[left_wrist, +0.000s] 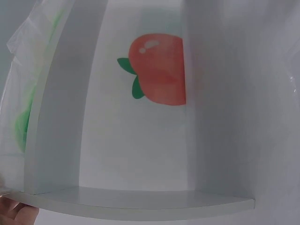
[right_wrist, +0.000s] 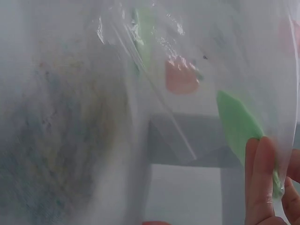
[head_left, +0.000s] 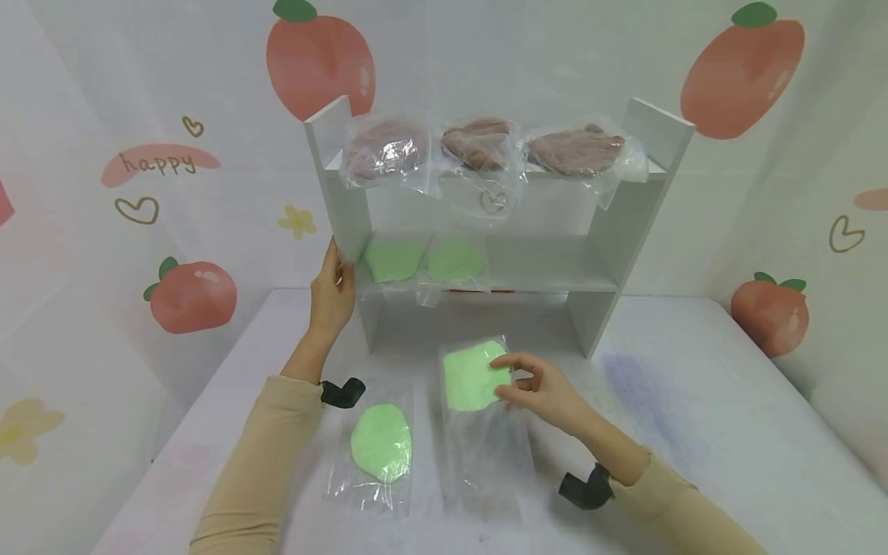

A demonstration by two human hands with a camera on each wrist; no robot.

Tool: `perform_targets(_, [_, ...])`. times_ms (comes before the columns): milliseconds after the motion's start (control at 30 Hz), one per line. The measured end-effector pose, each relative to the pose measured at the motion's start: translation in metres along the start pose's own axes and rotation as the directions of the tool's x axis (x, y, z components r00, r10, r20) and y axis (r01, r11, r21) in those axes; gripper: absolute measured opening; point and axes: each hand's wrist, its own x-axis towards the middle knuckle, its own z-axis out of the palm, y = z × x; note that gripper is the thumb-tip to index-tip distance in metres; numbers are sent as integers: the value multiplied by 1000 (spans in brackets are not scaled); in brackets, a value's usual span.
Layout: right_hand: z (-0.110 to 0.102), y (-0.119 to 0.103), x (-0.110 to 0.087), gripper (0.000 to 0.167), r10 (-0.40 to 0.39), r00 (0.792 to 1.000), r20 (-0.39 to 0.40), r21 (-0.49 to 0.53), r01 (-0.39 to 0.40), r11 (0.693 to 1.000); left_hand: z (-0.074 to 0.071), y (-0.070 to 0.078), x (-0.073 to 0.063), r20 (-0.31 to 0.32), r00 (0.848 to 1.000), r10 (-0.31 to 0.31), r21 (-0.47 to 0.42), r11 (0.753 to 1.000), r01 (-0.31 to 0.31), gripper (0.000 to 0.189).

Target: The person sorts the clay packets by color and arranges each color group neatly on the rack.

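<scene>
My right hand (head_left: 544, 389) pinches the edge of a clear plastic bag (head_left: 486, 462) holding a flat light-green piece (head_left: 468, 378), raised in front of the shelf. In the right wrist view, fingers (right_wrist: 262, 173) and thumb press the bag near the green piece (right_wrist: 236, 122). My left hand (head_left: 333, 297) rests against the outer left side panel of the white shelf (head_left: 347, 208), beside the middle board. Only part of its fingers (left_wrist: 18, 213) shows in the left wrist view. Another bagged green piece (head_left: 381, 443) lies flat on the table, between the forearms.
Two bagged green pieces (head_left: 394, 260) (head_left: 455, 259) lie side by side on the left of the middle board. Along the top board sit three clear bags of brownish-red contents (head_left: 385, 146) (head_left: 479, 142) (head_left: 579, 150). A fruit-printed curtain (head_left: 486, 46) hangs behind the table (head_left: 694, 432).
</scene>
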Motion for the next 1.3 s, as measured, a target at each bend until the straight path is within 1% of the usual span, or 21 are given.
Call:
perform_targets(67, [-3,-2,0,41,-21,1000,-16,0,21,1000,-1,10,-2,6,1000,-1,2,1000,1,55])
perform_targets(233, [-8,-9,-2,41,-33,998,-50,13,33,999,-4,34,-7,14,1000,-1,9,1000,1,54])
perform_targets(433, [-12,-17,-5,39,-55,996,-75,13,56,998,-5,35,-8,7,1000,12,3,1000,-12,52])
perform_targets(567, [-18,-22,-6,36,-93,988,-120,-9,93,996,-5,34,-8,8,1000,7,-4,1000,-7,52])
perform_targets(633, [-21,-24,-7,34,-134,980,-147,-23,132,991,-5,34,-8,8,1000,2,-3,1000,-2,52])
perform_targets(733, [-26,-28,-8,31,-210,959,-188,-46,205,978,-5,34,-8,9,1000,-5,3,1000,5,52])
perform_targets(833, [-32,-34,-9,29,-250,942,-226,-51,245,968,-5,35,-8,8,1000,-5,4,1000,5,52])
perform_targets(900, [-36,-38,-11,28,-255,934,-251,-52,250,967,-5,35,-8,8,1000,-2,6,1000,2,52])
perform_targets(1167, [-47,-50,-15,30,-230,904,-361,-33,234,972,-5,35,-8,8,1000,5,12,1000,-5,51])
perform_targets(1267, [-50,-56,-17,28,-213,890,-404,-40,215,976,-4,32,-8,7,1000,1,12,1000,-1,52])
perform_targets(1300, [-51,-57,-18,28,-209,884,-419,-42,211,977,-4,28,-7,7,1000,-2,10,1000,2,52])
